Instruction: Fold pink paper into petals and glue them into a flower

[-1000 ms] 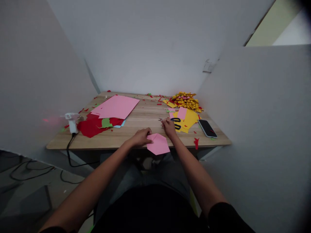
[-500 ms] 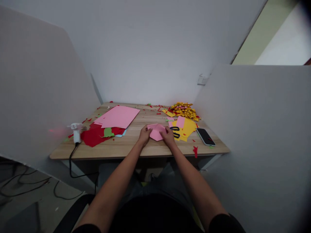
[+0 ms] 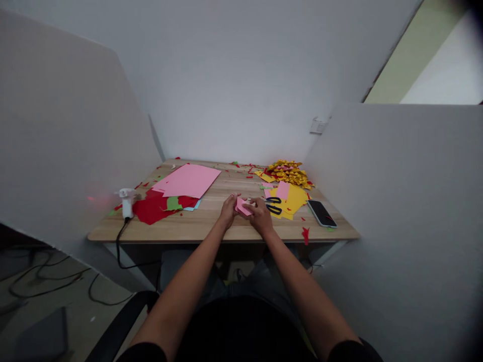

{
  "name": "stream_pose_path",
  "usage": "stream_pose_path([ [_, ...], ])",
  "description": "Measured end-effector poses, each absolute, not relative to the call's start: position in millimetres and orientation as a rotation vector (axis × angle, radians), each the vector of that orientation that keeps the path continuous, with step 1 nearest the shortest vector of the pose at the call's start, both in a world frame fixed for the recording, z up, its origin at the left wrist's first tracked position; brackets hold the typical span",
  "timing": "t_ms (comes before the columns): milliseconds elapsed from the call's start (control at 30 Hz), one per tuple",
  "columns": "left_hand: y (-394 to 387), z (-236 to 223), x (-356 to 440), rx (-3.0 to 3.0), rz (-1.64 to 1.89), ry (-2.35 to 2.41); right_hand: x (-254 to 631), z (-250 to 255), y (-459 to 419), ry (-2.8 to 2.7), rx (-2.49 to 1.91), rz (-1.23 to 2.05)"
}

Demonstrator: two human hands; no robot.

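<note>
Reaching forward with bare forearms (image 3: 199, 269) over the near edge of a wooden table (image 3: 204, 230), hands close together in the middle. Gripping a small folded pink paper (image 3: 242, 207) over the table's front part, with fingers of both left hand (image 3: 227, 211) and right hand (image 3: 261, 217) closed on it. Just right of the right hand, dark scissors handles (image 3: 273, 209) by yellow sheets (image 3: 297, 197); farther right, a phone (image 3: 322, 213). At left, red paper (image 3: 151, 211) and a white corded tool (image 3: 127, 203). Farther back, large pink sheets (image 3: 192, 180) at left, a heap of yellow paper pieces (image 3: 291, 173) at right, then a pale wall (image 3: 226, 95).
</note>
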State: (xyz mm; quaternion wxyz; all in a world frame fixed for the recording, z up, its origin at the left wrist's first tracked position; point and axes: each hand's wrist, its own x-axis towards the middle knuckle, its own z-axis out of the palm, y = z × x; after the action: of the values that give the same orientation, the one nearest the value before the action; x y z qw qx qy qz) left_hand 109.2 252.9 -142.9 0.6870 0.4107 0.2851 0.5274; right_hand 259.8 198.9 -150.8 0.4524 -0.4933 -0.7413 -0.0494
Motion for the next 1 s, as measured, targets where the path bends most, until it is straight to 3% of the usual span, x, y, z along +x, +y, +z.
stream_pose_path([
  [267,260.5,-151.9,112.2,0.915,1.246,0.608,255.8,-144.6,192.1,-1.829,-1.203,-0.021],
  [633,270.8,-159.2,119.3,1.03,1.244,0.568,278.8,-157.3,218.8,-1.461,-1.237,0.463],
  [1000,269.6,-166.0,115.7,1.093,1.292,0.671,258.4,-159.6,235.6,-1.465,-1.146,0.857],
])
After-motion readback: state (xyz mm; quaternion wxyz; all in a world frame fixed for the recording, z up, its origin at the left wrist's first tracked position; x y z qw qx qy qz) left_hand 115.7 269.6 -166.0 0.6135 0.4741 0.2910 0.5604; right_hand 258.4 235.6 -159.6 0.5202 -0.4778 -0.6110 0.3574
